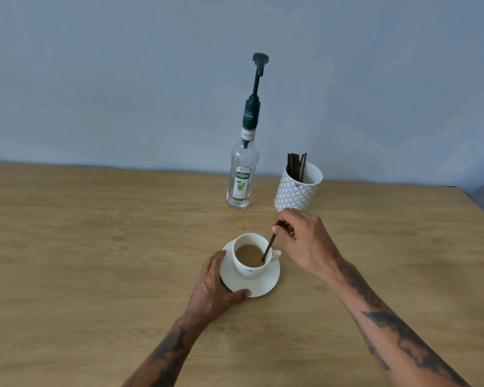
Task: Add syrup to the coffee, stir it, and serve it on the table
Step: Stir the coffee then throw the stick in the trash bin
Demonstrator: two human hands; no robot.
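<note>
- A white cup (250, 256) of milky coffee sits on a white saucer (259, 284) in the middle of the wooden table (95, 247).
- The left hand (217, 286) cups the saucer's left rim, fingers and thumb clasped against its edge.
- The right hand (302, 237) pinches a dark stir stick (269, 247), its lower end dipped in the coffee.
- Toward the table's far edge stands a syrup bottle (242, 177) with a tall pump.
- Just to the bottle's right, a patterned cup (296, 188) holds more sticks.
</note>
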